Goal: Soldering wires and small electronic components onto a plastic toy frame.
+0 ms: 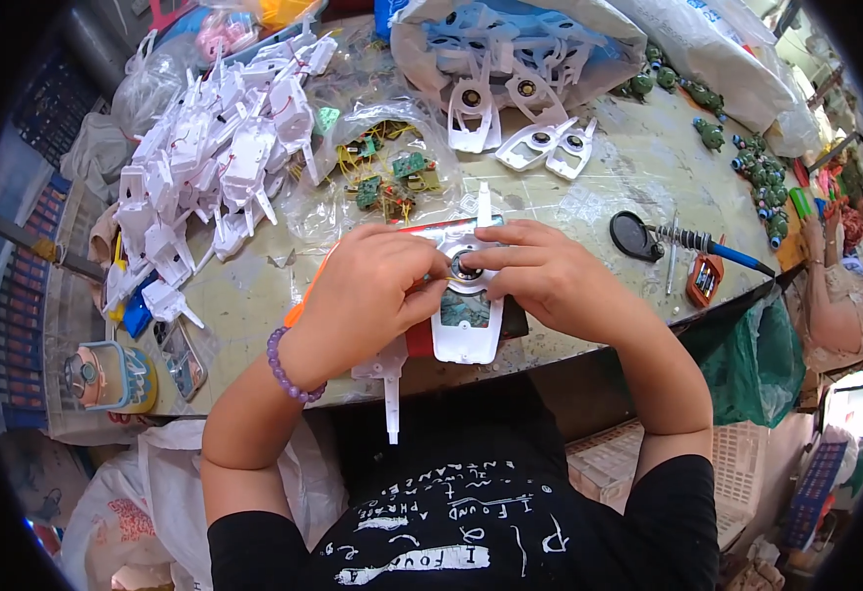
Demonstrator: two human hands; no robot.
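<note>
A white plastic housing (465,342) with a rectangular window and a narrow handle pointing away from me lies at the table's near edge. In its round opening sits a dark speaker (467,264). My left hand (377,276) is closed at the speaker's left side, fingertips pinched; whatever is between them is too small or hidden to name. My right hand (545,276) grips the housing's right side, with fingertips at the speaker. Beneath the housing shows a red flat object (419,343). A second white plastic part (390,379) lies partly under my left hand, its stem hanging over the edge.
White housings with red wires (244,148) are heaped at left. Green circuit boards (412,169) lie in a clear bag. More speaker-fitted housings (540,148) lie beyond. At right are a soldering iron (737,256) and green parts (762,182); at left, a phone (181,360) and jar (136,379).
</note>
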